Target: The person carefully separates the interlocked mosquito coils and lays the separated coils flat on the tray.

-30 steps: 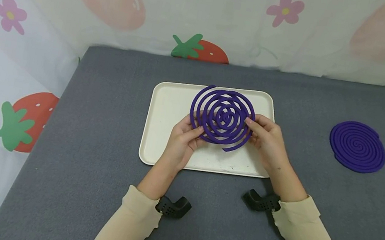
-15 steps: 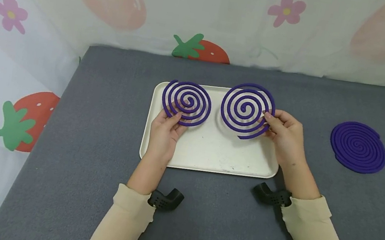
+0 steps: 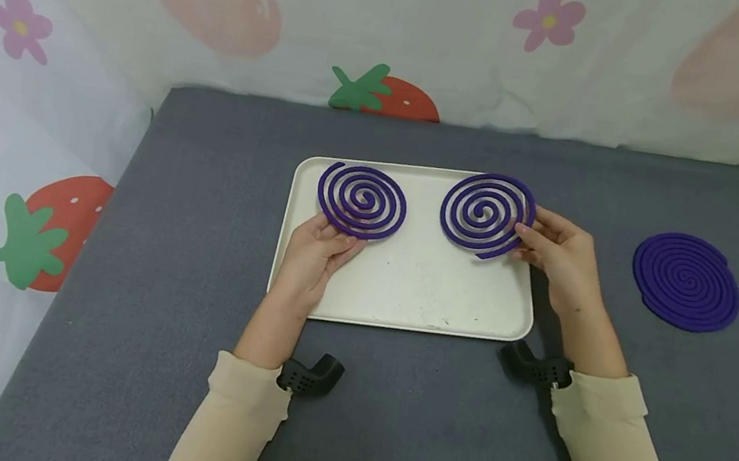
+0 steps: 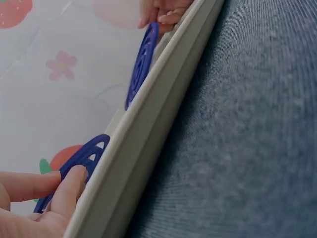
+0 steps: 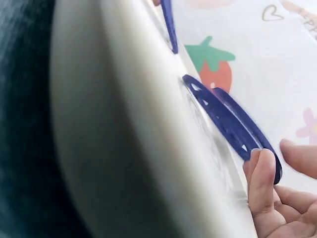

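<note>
Two purple mosquito coils, with gaps between their rings, are over the white tray in the head view. My left hand [image 3: 316, 258] holds the left coil [image 3: 364, 196] by its near edge, fingers partly hidden under it. In the left wrist view, fingertips lie on either side of this coil [image 4: 94, 148], which tilts beside the tray rim. My right hand [image 3: 564, 257] holds the other coil [image 3: 481, 212] by its right edge, thumb on top and fingers below. That coil [image 5: 218, 111] slants up from the tray in the right wrist view.
The white tray [image 3: 417, 294] lies on the grey cloth-covered table [image 3: 194, 235], with small dark specks on its surface. To its right lies a tightly wound purple double coil [image 3: 686, 282]. A fruit-print curtain [image 3: 444, 33] hangs along the back and left.
The two nested coils have come apart, the left hand moving left with one, the right hand right with the other. Both coils are now lower over the tray.
</note>
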`<state>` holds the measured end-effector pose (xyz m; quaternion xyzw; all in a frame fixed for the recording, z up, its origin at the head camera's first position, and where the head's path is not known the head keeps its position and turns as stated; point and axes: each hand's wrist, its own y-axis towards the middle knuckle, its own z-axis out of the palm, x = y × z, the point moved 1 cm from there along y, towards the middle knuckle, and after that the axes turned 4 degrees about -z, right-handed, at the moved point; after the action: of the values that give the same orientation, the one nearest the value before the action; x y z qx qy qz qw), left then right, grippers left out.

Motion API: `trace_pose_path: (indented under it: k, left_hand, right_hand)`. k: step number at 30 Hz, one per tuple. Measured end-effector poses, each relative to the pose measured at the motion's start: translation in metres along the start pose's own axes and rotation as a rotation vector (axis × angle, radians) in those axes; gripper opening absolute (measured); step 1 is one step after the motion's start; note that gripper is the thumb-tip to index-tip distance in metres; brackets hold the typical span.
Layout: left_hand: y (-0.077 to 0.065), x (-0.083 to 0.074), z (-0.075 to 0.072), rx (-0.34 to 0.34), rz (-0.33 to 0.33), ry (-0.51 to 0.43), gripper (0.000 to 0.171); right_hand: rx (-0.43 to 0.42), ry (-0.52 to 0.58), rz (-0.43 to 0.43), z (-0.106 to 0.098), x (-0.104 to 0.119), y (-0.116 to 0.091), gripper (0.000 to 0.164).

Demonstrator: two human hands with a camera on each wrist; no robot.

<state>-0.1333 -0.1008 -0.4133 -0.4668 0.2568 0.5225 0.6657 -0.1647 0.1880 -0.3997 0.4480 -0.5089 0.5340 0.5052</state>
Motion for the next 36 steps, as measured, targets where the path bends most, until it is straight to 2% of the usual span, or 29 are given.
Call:
trace_pose_path:
  k: [5,10,14,18,21,25,31,36]
  left_hand:
    - [0.001,0.001,0.0,-0.013,-0.044,0.086,0.035]
    - [0.0,0.002,0.001,-0.007,-0.053,0.193,0.025]
    - [-0.002,0.001,0.001,0.0,-0.095,0.208,0.025]
    - [-0.003,-0.001,0.001,0.045,-0.135,0.235,0.031]
    - [-0.004,-0.001,0.001,0.09,-0.118,0.242,0.031]
    - [-0.004,-0.001,0.001,0.12,-0.073,0.239,0.028]
    - [-0.004,-0.001,0.001,0.113,-0.045,0.228,0.026]
    - [-0.005,-0.002,0.001,0.108,-0.04,0.226,0.027]
  right_hand:
    - [-0.054,-0.044,-0.022,-0.003,-0.004,0.002,0.052]
    - [-0.1,-0.06,-0.064,-0.005,-0.006,0.003,0.051]
    - [-0.1,-0.059,-0.084,-0.006,-0.006,0.003,0.049]
    - [-0.051,-0.174,-0.091,-0.007,-0.004,0.002,0.05]
    - [-0.03,-0.297,-0.109,-0.008,-0.003,0.002,0.051]
    - [-0.033,-0.379,-0.128,-0.009,-0.002,0.003,0.049]
    - [-0.032,-0.408,-0.124,-0.011,-0.001,0.003,0.05]
    - [-0.086,-0.365,-0.104,-0.013,-0.003,0.004,0.047]
